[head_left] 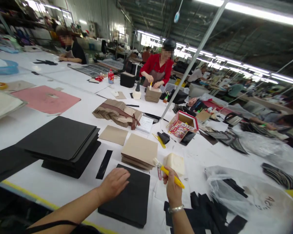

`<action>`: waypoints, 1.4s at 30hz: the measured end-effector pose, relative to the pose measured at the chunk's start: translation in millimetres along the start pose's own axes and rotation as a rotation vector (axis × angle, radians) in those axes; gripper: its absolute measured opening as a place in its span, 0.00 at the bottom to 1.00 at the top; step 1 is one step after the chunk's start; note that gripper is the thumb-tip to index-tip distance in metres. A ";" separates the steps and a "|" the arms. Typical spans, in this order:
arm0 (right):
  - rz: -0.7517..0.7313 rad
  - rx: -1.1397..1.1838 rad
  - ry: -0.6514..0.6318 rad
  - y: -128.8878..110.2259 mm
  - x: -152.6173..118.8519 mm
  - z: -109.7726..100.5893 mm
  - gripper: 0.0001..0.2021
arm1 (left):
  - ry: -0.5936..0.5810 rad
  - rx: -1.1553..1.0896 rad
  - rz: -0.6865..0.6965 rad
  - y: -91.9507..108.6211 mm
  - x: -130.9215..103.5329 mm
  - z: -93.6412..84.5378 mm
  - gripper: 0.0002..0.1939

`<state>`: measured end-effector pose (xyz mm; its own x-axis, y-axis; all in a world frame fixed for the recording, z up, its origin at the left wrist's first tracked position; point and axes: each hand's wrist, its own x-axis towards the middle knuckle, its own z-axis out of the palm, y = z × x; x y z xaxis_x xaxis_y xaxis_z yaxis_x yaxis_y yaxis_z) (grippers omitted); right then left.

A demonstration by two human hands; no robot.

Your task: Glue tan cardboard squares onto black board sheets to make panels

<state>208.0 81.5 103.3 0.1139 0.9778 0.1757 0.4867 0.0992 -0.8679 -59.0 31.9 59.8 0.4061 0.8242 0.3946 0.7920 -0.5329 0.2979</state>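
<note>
left hand (115,184): flat and open, pinning the black board (132,195)
right hand (172,190): closed round the yellow brush (169,174)
board: looks stiff and light, best held at edges

1. Left hand (114,183) lies on the near panel (129,198).
2. Right hand (173,190), just right of it, holds a brush (168,172).
3. Card stack (139,152) sits behind the panel.
4. Block (175,163) is right of the stack.
5. Sheet pile (61,143) lies far left.
6. Bag (246,198) lies right.

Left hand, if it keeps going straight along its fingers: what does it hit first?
Likely the tan card stack. The left hand lies flat on the black board, fingers pointing up-right toward that stack; depth is unclear.
</note>
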 end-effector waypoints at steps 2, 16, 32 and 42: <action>0.006 0.102 -0.145 -28.4 37.1 24.4 0.17 | -0.071 0.020 0.147 9.9 44.1 7.2 0.22; 0.064 0.116 -0.625 -36.3 154.1 154.7 0.08 | -0.420 -0.033 0.010 -4.8 102.7 68.9 0.47; 0.217 -0.002 -0.139 29.5 195.8 40.8 0.09 | -0.471 0.025 0.009 -2.5 109.7 63.6 0.43; -0.511 -0.471 -0.343 31.1 102.0 14.8 0.11 | -0.332 0.125 -0.029 -2.5 120.7 64.2 0.23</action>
<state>221.9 187.1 87.3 -0.4609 0.8420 0.2804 0.7324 0.5394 -0.4155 17.3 145.0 50.9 0.4926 0.8668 0.0771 0.8466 -0.4978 0.1882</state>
